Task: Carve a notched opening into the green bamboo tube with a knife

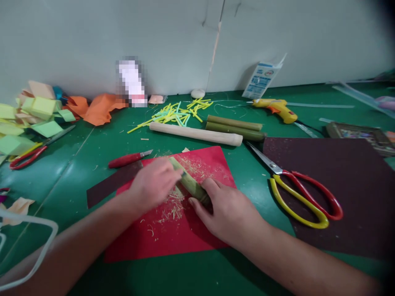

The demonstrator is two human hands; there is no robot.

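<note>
A short green bamboo piece (191, 183) lies slanted over a red sheet (212, 236). Its near end is gripped by my right hand (230, 207), thumb on one side and fingers round the other. My left hand (156, 181), closed and slightly blurred, is at the far part of the bamboo. A small dark edge shows at its fingertips against the stalk; what it belongs to is hidden. Pale shavings (175, 209) are scattered on the red sheet beneath. Just beyond my left hand rests a red-handled carving knife (129, 159).
Behind are a peeled bamboo stick (196, 133), green bamboo pieces (237, 130), yellow and mint strips (173, 115) and a yellow glue gun (274, 107). Large scissors (296, 193) lie on a dark sheet (333, 164) at right. Coloured paper pieces (40, 109) and more scissors (31, 158) are at left.
</note>
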